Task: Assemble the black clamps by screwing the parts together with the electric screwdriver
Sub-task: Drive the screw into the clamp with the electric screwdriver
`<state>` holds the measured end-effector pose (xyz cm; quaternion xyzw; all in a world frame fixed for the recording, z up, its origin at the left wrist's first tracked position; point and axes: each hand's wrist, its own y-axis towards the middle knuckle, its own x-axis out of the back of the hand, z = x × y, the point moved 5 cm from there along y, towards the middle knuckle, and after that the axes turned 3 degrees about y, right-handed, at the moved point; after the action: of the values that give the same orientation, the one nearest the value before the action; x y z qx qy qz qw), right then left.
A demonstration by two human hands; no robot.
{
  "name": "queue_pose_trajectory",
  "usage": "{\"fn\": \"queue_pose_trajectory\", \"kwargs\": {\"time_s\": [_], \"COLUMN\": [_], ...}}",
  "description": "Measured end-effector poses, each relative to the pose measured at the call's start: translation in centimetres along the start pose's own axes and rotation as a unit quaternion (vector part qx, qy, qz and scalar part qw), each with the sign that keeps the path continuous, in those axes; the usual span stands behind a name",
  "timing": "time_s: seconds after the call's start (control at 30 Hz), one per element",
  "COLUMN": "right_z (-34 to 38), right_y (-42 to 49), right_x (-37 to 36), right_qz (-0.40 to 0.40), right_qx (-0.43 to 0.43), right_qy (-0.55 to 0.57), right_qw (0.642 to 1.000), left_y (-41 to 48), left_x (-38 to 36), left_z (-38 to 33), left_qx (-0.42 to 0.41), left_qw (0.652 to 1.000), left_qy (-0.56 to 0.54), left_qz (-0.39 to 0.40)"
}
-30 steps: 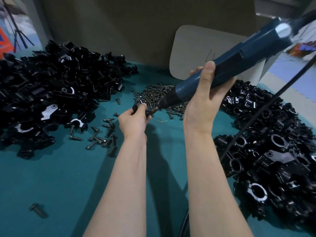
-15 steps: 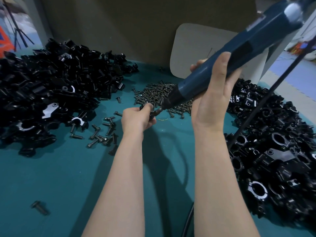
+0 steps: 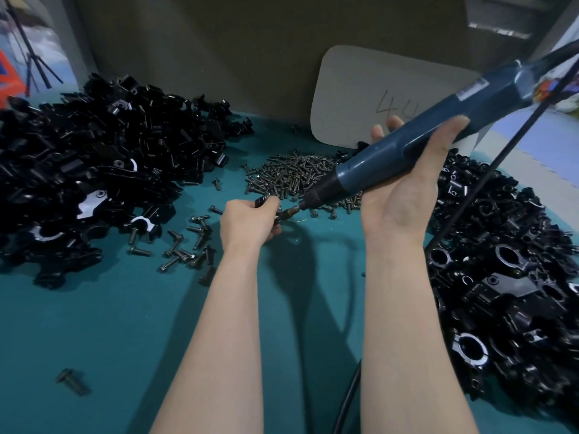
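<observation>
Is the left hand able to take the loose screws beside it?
Probably not: the way to the screws is free, but the left hand grips a clamp part at the screwdriver tip, so it is busy.

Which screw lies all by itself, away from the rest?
The lone screw at the near left; all others lie in the central pile or the scatter by the left hand.
</observation>
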<state>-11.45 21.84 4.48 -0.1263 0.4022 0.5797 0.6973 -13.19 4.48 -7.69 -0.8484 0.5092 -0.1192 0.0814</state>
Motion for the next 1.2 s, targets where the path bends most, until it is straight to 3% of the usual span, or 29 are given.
{"fn": "queue_pose_trajectory", "kwargs": {"time_s": [0.53, 0.97, 1.2], "right_z": [1.1, 1.2, 1.5], "right_y": [0.3, 0.3, 0.1], "right_x": [0.8, 0.3, 0.1], "right_qz": [0.035, 0.039, 0.049], "right_qx": [-0.009, 0.009, 0.052], "right_qy": [0.063, -0.016, -0.038], "right_qw": [0.997, 0.999, 0.997], "left_y": [-0.1, 0.0, 0.0], "left_x": [0.1, 0.1, -0.1], "left_z": [-0.1, 0.1, -0.2], "left_qx": [-0.005, 0.001, -0.007], "left_qw": [1.000, 1.000, 1.000], "left_qy": [0.026, -0.018, 0.020], "left_qz": [0.008, 0.008, 0.006]}}
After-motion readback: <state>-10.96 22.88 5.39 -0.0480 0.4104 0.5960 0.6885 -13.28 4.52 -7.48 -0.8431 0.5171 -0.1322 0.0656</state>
